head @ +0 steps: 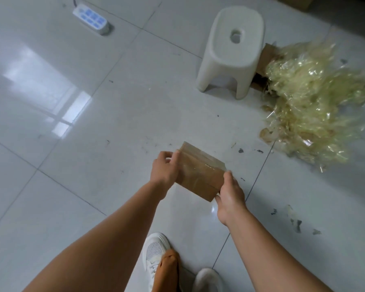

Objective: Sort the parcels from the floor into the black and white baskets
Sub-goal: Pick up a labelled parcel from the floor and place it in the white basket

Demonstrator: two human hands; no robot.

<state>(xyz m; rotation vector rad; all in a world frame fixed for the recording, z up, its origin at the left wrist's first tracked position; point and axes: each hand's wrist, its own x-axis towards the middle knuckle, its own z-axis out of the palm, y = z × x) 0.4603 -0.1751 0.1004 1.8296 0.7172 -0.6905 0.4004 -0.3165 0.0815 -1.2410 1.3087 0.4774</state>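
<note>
Above the tiled floor (93, 144), 1 brown taped parcel (200, 175) was gripped at its ends by the left hand (164, 171) and right hand (230, 194), fingers curled around it. The carrying step appeared underway; no basket was visible, so 1 would need locating next.

Bare forearms w/ no sleeves showing, white lace-up sneakers (156, 252) w/ perforated mesh toe on the one in clear view, and an orange-brown trouser leg (167, 270) over it, 2nd shoe blurred.
</note>
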